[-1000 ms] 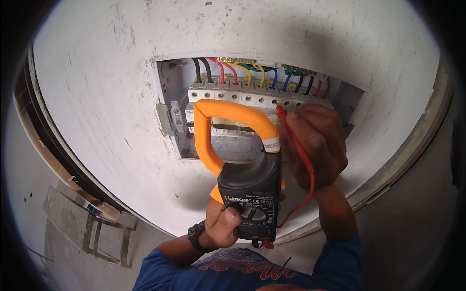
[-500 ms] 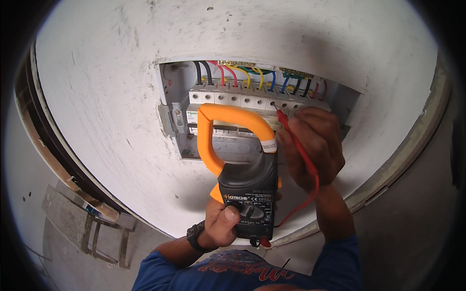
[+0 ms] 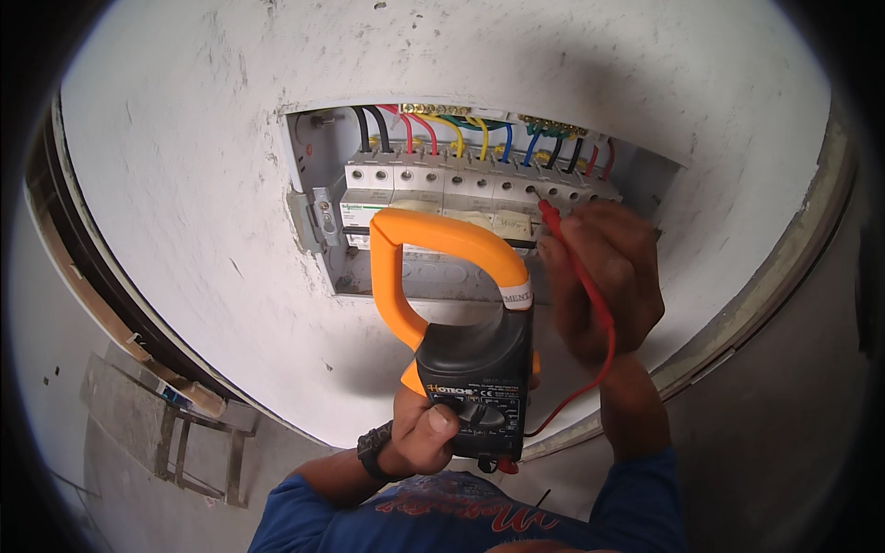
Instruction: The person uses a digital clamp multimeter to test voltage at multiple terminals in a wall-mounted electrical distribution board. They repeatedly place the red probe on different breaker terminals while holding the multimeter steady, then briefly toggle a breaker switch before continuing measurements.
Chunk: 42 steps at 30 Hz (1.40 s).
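Running down from the top edge of the wall box (image 3: 355, 276), twelve wires enter one row of white breakers (image 3: 369, 198): from the left, two black (image 3: 361, 129), two red, two yellow (image 3: 484, 138), two blue, two more black and two dark red. Two brass terminal bars (image 3: 438, 110) sit along that top edge, which cuts off part of them and the wires' upper ends. Breakers cannot all be counted, since the clamp meter (image 3: 470, 355) and the right hand (image 3: 613, 267) cover the row's lower part and right end.

One clamp meter, with an orange loop and black body, stands in front of the box's bottom edge, its loop overlapping the breakers. The left hand (image 3: 424, 433) is clamped on its lower left side, thumb near the dial; the other fingers are mostly hidden behind. One watch (image 3: 373, 449) circles that wrist.

One red probe (image 3: 551, 217) is pinched in the right hand, pointing up and left from the fingertips, its tip at a screw hole right of the row's middle; contact is too small to tell. Its red lead (image 3: 610, 355) loops down toward the meter.
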Each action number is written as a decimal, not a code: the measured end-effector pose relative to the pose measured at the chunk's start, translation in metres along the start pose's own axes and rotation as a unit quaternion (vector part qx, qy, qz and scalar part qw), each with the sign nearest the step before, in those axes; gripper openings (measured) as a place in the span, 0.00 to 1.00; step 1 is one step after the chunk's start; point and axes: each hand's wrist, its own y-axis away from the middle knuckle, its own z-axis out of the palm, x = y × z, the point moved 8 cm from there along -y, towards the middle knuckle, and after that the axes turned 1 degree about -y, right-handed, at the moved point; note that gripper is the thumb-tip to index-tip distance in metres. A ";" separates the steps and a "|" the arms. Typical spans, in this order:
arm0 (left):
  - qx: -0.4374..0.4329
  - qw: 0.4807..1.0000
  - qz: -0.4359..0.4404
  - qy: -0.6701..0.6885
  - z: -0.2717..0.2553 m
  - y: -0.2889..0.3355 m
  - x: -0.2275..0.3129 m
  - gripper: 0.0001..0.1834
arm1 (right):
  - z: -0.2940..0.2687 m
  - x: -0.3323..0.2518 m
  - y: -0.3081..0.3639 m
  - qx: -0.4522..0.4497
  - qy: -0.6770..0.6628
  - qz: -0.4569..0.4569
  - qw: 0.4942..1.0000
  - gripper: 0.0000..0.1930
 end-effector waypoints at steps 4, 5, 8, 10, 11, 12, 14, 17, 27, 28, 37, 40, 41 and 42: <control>-0.029 0.999 0.025 -0.015 0.003 -0.005 0.002 0.47 | 0.001 0.003 -0.002 0.000 -0.005 -0.005 1.000 0.20; -0.028 0.999 0.023 -0.007 0.003 -0.005 0.001 0.47 | 0.002 0.003 -0.002 -0.001 -0.008 -0.006 1.000 0.20; -0.016 0.999 0.024 0.012 0.002 -0.005 0.000 0.46 | 0.003 0.003 -0.003 -0.003 -0.010 -0.010 1.000 0.19; 0.006 0.999 0.037 0.020 0.002 -0.006 0.000 0.45 | 0.002 0.003 -0.005 -0.008 -0.006 -0.012 1.000 0.19; 0.004 0.999 0.038 0.023 0.002 -0.006 0.000 0.45 | 0.002 0.003 -0.005 -0.008 -0.004 -0.012 1.000 0.19; 0.002 0.999 0.039 0.025 0.002 -0.007 0.000 0.45 | 0.003 0.002 -0.005 -0.010 -0.003 -0.012 1.000 0.18; 0.000 1.000 0.026 0.011 0.001 -0.008 -0.002 0.48 | 0.003 0.002 -0.006 -0.011 0.003 -0.011 1.000 0.18; 0.001 1.000 -0.003 -0.022 -0.001 -0.008 -0.006 0.56 | 0.002 0.002 -0.006 -0.008 0.001 -0.007 1.000 0.17; -0.008 1.000 -0.008 -0.019 0.003 -0.014 -0.006 0.55 | -0.001 0.004 -0.006 -0.016 0.005 -0.004 1.000 0.17; -0.005 1.000 -0.012 -0.016 0.003 -0.014 -0.006 0.55 | 0.000 0.004 -0.005 -0.015 0.006 -0.005 1.000 0.17; 0.003 1.000 -0.017 -0.006 0.002 -0.013 -0.006 0.56 | 0.002 0.003 -0.006 -0.014 0.002 -0.004 1.000 0.17; -0.013 1.000 -0.013 -0.016 0.002 -0.014 -0.006 0.55 | 0.001 0.002 -0.006 -0.017 0.008 -0.007 1.000 0.17; -0.016 1.000 -0.011 -0.013 0.002 -0.015 -0.006 0.54 | 0.001 0.002 -0.006 -0.019 0.011 -0.008 1.000 0.18; -0.018 1.000 -0.010 -0.012 0.001 -0.015 -0.006 0.54 | 0.001 0.002 -0.006 -0.019 0.009 -0.007 1.000 0.18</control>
